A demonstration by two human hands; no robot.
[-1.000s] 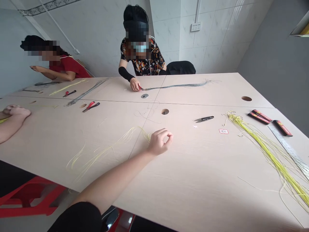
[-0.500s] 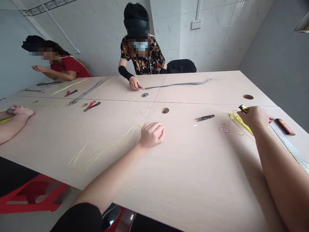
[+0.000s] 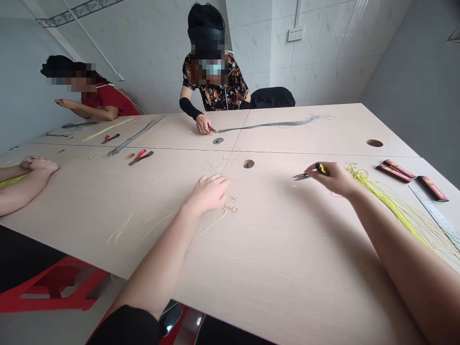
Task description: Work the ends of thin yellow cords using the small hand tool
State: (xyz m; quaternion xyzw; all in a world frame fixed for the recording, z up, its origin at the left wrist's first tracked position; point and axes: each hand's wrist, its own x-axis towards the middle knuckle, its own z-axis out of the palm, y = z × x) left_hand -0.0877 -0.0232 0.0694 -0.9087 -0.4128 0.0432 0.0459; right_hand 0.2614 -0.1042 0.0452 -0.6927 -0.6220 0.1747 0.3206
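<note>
My left hand (image 3: 210, 192) rests palm-down at mid-table, its fingers curled; what lies in them is hidden. Beside and under it are thin yellow cords (image 3: 213, 224) with small looped ends (image 3: 230, 209). My right hand (image 3: 332, 178) is closed around a small black-and-yellow object (image 3: 322, 168), perhaps a lighter. Its fingertips are at the handle of the thread snips (image 3: 301, 177), whose blades point left; I cannot tell whether they are lifted. Right of that hand lies a bundle of yellow cords (image 3: 390, 206) with knotted loops at its far end.
Dark red-and-black boxes (image 3: 432, 188) and a ruler (image 3: 431, 206) lie at the right. Cable holes (image 3: 248, 164) open through the table. Opposite, a person (image 3: 214, 81) holds red pliers near grey cords (image 3: 269, 125). Another person's hands (image 3: 39, 164) rest at left; red-and-black pliers (image 3: 141, 157) lie nearby.
My right hand has moved left from the cord bundle to the thread snips, still holding the black-and-yellow object. My left hand has shifted slightly left, and looped cord ends now show beside it.
</note>
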